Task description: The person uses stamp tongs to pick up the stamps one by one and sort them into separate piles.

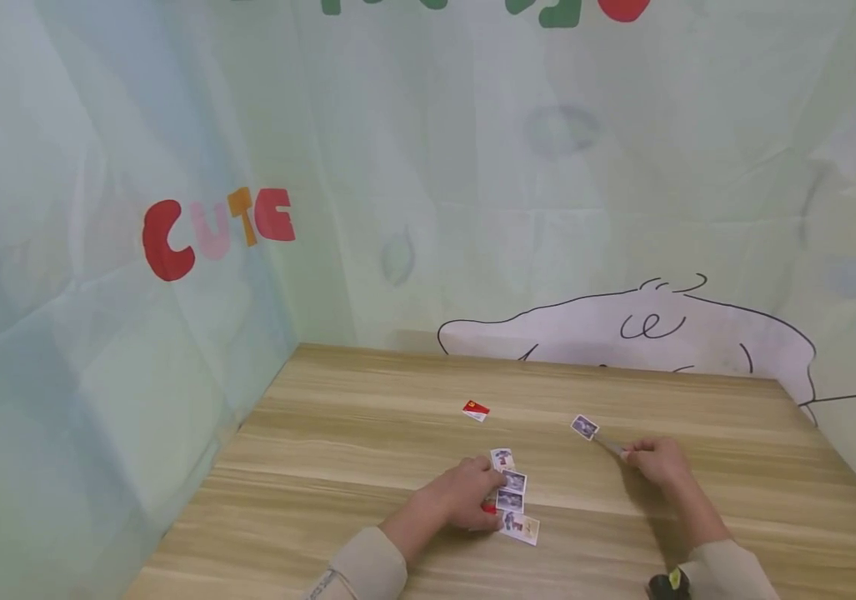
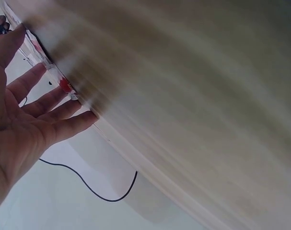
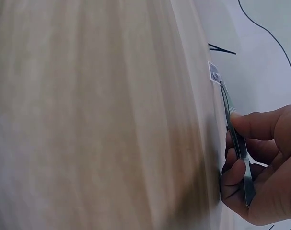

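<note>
My left hand (image 1: 468,496) has its fingers spread and nearly straight, its tips coming down on the left side of a short row of small cards (image 1: 509,501); it grips nothing. My right hand (image 1: 658,462) is curled, thumb against fingers, pinching a pair of metal tweezers (image 1: 609,446) that slant toward the bench's far edge. Their tips meet the near corner of a dark photo card (image 1: 585,427); I cannot tell whether they have clamped it.

That card is a little nearer the bench's right edge than the row, which lies about midway between the left and right edges. The row's pieces run one below another, two dark pictures between two paler ones, and a bit of red shows at my left fingertips. A red and white card (image 1: 476,410) lies apart, nearest the far edge. The bench (image 1: 337,433) is wood-grained, and behind it hangs a pale cloth (image 1: 428,167), with CUTE in coloured letters beyond the left edge and an outlined cartoon figure (image 1: 705,329) along the far edge.
</note>
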### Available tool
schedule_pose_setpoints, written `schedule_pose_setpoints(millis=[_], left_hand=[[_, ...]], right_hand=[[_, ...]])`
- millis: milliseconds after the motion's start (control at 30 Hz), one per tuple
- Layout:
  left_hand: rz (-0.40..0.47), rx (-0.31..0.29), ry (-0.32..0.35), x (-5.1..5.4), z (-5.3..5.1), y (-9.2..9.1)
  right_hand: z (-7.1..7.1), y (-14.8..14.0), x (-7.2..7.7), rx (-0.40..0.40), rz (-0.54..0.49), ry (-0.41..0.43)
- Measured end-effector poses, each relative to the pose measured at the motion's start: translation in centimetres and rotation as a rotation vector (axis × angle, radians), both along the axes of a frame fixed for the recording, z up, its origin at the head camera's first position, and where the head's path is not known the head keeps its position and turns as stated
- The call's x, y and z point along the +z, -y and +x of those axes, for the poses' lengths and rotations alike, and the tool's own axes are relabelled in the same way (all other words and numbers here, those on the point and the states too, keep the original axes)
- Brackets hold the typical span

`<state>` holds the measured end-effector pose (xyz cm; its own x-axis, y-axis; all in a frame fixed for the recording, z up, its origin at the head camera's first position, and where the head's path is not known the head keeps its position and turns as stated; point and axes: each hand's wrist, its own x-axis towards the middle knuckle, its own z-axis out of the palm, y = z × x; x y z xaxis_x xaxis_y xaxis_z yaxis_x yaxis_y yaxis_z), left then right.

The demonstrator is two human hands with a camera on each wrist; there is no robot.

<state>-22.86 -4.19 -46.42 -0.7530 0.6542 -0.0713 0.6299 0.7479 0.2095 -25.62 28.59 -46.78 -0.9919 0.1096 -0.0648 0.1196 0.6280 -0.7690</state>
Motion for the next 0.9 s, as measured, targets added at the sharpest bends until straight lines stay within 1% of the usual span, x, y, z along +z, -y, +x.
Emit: schedule_pose_setpoints(millis=[200,433,667,900], left_hand=[[0.000,0.001,-0.001,0.3,0.2,0.0],[0.000,0.008,0.009,0.2,0.3,-0.1],[-0.013,0.021,0.010,0.1,0.1,-0.2],[-0.018,0.013,0.010,0.2,-0.1,-0.2]], right_hand=[[-0.2,0.2,-0.2,-0.020,-0.016,0.011],[-0.3,0.2,-0.1,-0.019,0.003,0.001],[-0.1,0.0,0.3,0.008,0.033,-0.055],[0.2,-1.1,0.4,0.014,0.029,-0.024]])
